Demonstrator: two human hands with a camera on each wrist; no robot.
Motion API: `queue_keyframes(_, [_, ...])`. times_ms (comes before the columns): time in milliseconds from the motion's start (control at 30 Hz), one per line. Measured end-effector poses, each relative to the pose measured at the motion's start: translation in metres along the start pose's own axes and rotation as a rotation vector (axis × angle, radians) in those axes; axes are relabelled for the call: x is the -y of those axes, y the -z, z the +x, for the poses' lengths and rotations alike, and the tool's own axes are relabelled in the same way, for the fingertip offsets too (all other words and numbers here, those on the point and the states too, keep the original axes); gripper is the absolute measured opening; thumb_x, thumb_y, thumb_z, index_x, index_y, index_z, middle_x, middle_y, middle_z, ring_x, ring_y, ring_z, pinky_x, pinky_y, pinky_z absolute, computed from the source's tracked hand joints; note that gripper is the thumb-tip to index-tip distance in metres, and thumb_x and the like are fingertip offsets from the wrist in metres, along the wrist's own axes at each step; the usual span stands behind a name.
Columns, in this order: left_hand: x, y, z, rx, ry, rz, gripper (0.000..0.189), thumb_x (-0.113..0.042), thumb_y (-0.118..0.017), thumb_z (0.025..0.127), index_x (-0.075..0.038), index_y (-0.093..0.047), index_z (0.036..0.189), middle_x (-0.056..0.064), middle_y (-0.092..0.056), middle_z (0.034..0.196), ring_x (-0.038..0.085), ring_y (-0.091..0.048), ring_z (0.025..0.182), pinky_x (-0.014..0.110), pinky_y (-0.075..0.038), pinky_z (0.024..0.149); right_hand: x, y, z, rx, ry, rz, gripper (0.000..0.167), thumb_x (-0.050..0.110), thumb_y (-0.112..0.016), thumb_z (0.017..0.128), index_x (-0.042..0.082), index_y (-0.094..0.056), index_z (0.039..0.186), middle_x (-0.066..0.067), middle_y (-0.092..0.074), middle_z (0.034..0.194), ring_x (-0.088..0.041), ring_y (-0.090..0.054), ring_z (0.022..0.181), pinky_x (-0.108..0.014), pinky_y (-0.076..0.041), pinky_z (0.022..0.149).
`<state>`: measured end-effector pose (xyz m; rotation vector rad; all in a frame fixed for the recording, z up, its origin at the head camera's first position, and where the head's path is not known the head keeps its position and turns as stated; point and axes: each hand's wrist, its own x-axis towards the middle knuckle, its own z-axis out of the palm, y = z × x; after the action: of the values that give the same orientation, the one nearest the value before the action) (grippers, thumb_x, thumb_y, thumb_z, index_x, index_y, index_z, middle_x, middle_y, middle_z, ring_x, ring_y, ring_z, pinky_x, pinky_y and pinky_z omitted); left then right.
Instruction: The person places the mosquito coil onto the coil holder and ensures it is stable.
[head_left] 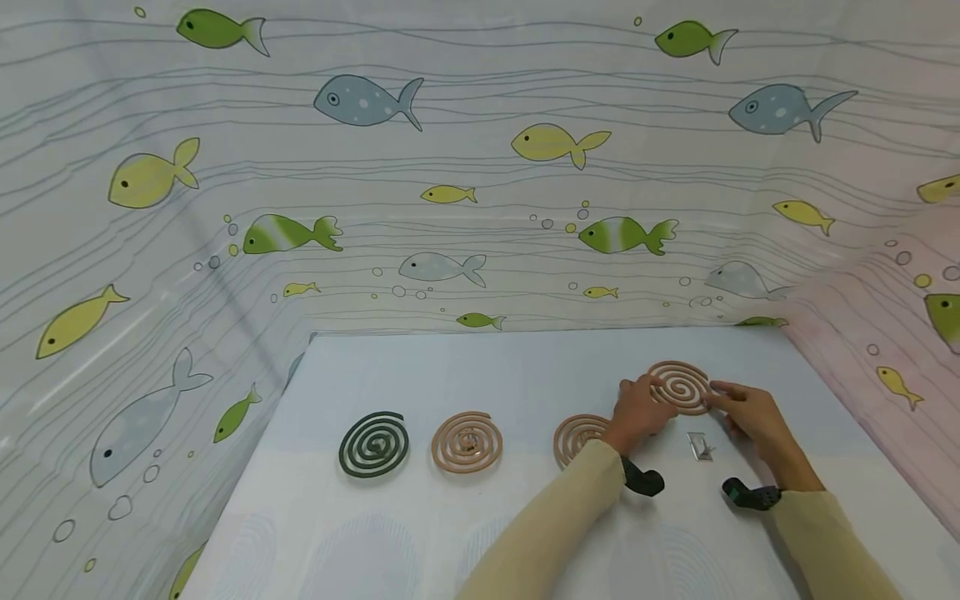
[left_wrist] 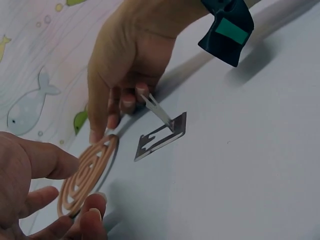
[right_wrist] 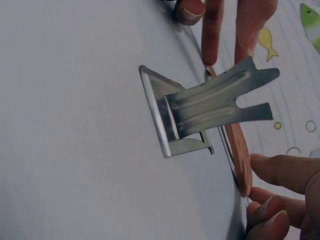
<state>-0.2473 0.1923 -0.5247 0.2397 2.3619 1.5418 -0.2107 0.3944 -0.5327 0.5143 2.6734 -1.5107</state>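
A brown mosquito coil (head_left: 681, 387) is held between both hands above the far right of the white table. My left hand (head_left: 641, 410) pinches its left edge, with thumb and finger on either side of the rim in the right wrist view. On the opposite edge, my right hand (head_left: 756, 419) grips the coil (right_wrist: 241, 162) with its fingertips. Just nearer than the coil lies a small metal coil stand (head_left: 701, 447); its forked tongue stands raised from the flat frame in the right wrist view. The left forearm partly hides another brown coil (head_left: 573, 433).
Further left on the table (head_left: 420, 367) lie a brown coil (head_left: 467, 442) and a dark green coil (head_left: 373, 444), each with a metal piece at its centre. A fish-patterned sheet (head_left: 525, 250) encloses the back and sides. Each wrist wears a dark camera mount (head_left: 750, 495).
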Motion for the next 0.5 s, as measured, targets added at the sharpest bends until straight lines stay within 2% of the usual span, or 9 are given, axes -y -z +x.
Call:
queue_keyframes(100, [-0.0009,0.0032,-0.0015,0.019,-0.005,0.01,0.045,-0.019,-0.08,0.087,-0.02,-0.065,0.129,0.001,-0.048,0.115,0.013,-0.051,0.077,0.026,-0.043,0.059,-0.0009,-0.0033,0.003,-0.008,-0.012,-0.042,0.067,0.032,-0.067,0.1,-0.005,-0.044,0.151,0.0,-0.05,0.072,-0.014,-0.048,0.059,-0.031,-0.044,0.054])
queue_keyframes(200, [-0.0035,0.0069,-0.0053,0.032,-0.021,0.012,0.046,-0.018,-0.079,0.087,-0.018,-0.065,0.131,0.001,-0.049,0.113,0.012,-0.05,0.073,0.026,-0.042,0.061,-0.0011,-0.0045,0.0036,-0.014,-0.02,-0.062,0.067,0.034,-0.066,0.101,-0.005,-0.045,0.151,-0.003,-0.052,0.076,-0.016,-0.049,0.063,-0.032,-0.043,0.055])
queue_keyframes(300, [-0.0057,0.0091,-0.0089,0.039,-0.021,-0.021,0.046,-0.016,-0.079,0.087,-0.016,-0.065,0.13,0.0,-0.049,0.111,0.011,-0.051,0.065,0.026,-0.043,0.058,0.0006,-0.0042,0.0016,-0.019,-0.007,-0.054,0.067,0.034,-0.067,0.101,-0.007,-0.045,0.149,-0.006,-0.054,0.082,-0.016,-0.05,0.065,-0.032,-0.044,0.056])
queue_keyframes(500, [-0.0093,0.009,-0.0084,0.038,0.0,-0.07,0.043,-0.009,-0.079,0.087,-0.015,-0.065,0.127,-0.001,-0.053,0.108,0.01,-0.056,0.056,0.025,-0.045,0.052,-0.0008,-0.0022,-0.0047,-0.039,0.029,0.009,0.078,0.042,-0.07,0.099,-0.007,-0.038,0.15,-0.014,-0.061,0.109,-0.015,-0.053,0.068,-0.031,-0.049,0.058])
